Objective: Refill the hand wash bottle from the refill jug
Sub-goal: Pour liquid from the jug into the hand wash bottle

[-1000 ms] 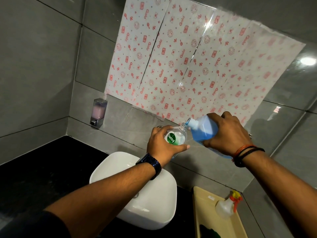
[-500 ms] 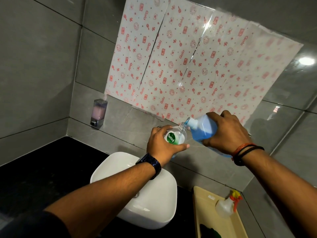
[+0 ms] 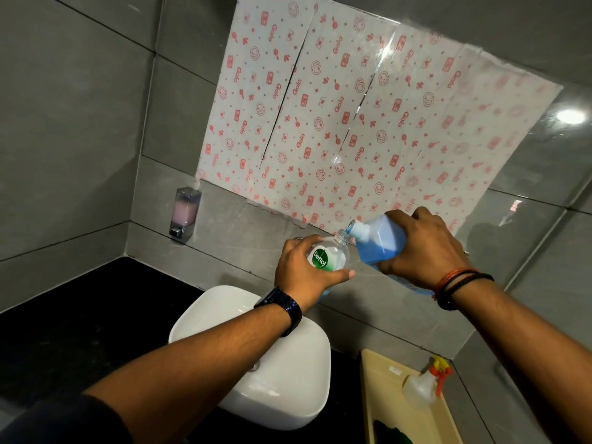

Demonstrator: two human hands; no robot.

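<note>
My left hand (image 3: 304, 272) grips a clear hand wash bottle (image 3: 330, 254) with a green Dettol label, held above the white basin with its open neck pointing up and to the right. My right hand (image 3: 426, 248) holds the refill jug (image 3: 379, 240), a translucent jug of blue liquid, tilted to the left. The jug's white spout touches the bottle's neck. Most of the jug's lower body is hidden behind my right hand and wrist.
A white basin (image 3: 288, 395) sits on a black counter (image 3: 80, 315) below my hands. A beige tray (image 3: 394, 408) at the lower right holds a spray bottle (image 3: 423, 386). A soap dispenser (image 3: 187, 211) with pink liquid hangs on the grey tiled wall. Patterned paper (image 3: 352, 123) covers the wall above.
Both hands have kept their hold and stayed nearly still, with the jug's spout at the bottle's neck throughout.
</note>
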